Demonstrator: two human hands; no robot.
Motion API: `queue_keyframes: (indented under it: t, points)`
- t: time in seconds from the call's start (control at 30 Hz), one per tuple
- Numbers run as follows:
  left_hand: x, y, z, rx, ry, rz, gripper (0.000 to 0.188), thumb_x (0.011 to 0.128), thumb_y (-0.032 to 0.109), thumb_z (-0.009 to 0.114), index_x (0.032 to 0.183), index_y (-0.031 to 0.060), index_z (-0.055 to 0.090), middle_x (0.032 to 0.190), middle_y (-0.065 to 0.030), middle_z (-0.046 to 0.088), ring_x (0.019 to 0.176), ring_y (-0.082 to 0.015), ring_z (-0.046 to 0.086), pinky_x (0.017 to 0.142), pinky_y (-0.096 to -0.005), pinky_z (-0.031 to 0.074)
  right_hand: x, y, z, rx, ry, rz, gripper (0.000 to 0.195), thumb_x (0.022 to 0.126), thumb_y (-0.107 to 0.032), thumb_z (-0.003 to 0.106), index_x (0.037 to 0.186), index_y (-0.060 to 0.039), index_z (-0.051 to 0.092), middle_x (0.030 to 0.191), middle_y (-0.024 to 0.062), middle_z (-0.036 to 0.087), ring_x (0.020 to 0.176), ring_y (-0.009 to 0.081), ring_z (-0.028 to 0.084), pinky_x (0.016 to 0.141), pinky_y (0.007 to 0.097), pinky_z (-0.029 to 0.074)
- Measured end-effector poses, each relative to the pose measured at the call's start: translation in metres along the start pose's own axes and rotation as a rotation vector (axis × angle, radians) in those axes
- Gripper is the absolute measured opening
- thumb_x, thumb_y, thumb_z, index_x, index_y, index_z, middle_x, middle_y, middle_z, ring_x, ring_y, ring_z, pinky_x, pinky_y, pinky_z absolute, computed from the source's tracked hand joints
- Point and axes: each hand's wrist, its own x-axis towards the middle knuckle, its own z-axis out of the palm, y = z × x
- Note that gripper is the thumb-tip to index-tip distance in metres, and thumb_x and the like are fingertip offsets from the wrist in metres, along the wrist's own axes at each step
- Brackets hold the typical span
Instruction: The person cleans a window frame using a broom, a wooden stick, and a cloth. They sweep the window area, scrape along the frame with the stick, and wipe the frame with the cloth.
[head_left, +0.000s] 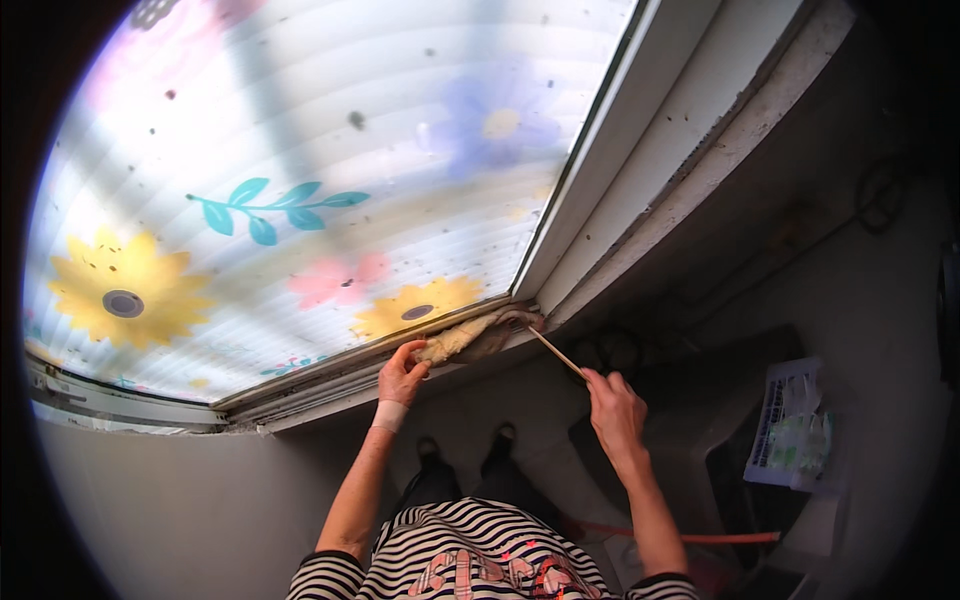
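My left hand (403, 372) pinches one end of a cream-coloured cloth (469, 335) that lies twisted along the window track (322, 386). Between the fingers of my right hand (616, 412) is a thin wooden stick (556, 351). Its far tip meets the cloth's other end, at the corner where the sill joins the white window frame (592, 232). Part of the track under the cloth is hidden.
Above the track rises a window pane (300, 247) with flower and leaf decorations and dark specks. To the right, a white plastic basket (787, 427) with packets stands on a dark surface. A red bar (727, 538) lies low on the right. A cable (810, 247) runs along the right side.
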Motion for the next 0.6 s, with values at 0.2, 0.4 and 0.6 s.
queue_keyframes:
  t: [0.2,0.4,0.6]
  points:
    - [0.004,0.014,0.006,-0.076,-0.084,-0.039,0.031,0.079,0.009,0.061,0.109,0.0125,0.06,0.061,0.0008,0.053,0.059,-0.0073,0.058,0.05,-0.0221,0.045,0.037,-0.015,0.046,-0.302,0.005,-0.11,0.015,0.084,-0.013,0.053,0.096,-0.0122,0.061,0.075,0.0094,0.051,0.068,0.0269,0.056,0.059,0.0354,0.048]
    - [0.012,-0.003,0.024,-0.108,-0.056,0.033,0.025,0.077,0.012,0.064,0.102,0.0082,0.064,0.061,0.0008,0.052,0.054,-0.0066,0.05,0.05,-0.0223,0.043,0.076,-0.038,0.068,-0.581,-0.196,-0.151,0.012,0.079,-0.014,0.056,0.085,-0.0052,0.061,0.079,0.0109,0.057,0.072,0.024,0.059,0.058,0.0338,0.049]
    - [0.024,0.002,0.069,-0.16,-0.104,0.095,0.023,0.08,0.012,0.062,0.103,0.0071,0.062,0.069,-0.0001,0.057,0.061,-0.0078,0.056,0.052,-0.0209,0.044,0.126,-0.084,0.062,-0.776,-0.524,-0.264,0.01,0.072,-0.013,0.059,0.076,-0.0124,0.069,0.079,0.0049,0.065,0.08,0.0202,0.062,0.059,0.0314,0.05]
